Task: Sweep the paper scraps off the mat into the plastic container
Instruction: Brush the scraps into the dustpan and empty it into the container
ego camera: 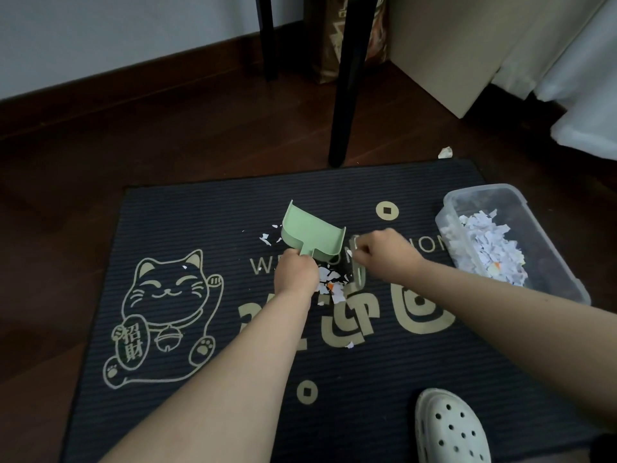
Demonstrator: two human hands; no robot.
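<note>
A dark ribbed mat (pixel 207 225) with a gold cat drawing lies on the wood floor. My left hand (pixel 295 270) grips the handle of a pale green dustpan (pixel 312 233) that points away from me near the mat's middle. My right hand (pixel 384 253) grips a small green brush (pixel 359 275) just right of the pan. A clump of white paper scraps (pixel 329 284) lies between my hands, and a few more scraps (pixel 267 238) sit left of the pan. The clear plastic container (pixel 554 252) at the mat's right edge holds a pile of scraps.
A black furniture leg (pixel 345 95) stands just beyond the mat's far edge, a second leg further back. One loose scrap (pixel 445 152) lies on the floor past the mat. My foot in a white clog (pixel 450 429) rests on the mat's near right corner.
</note>
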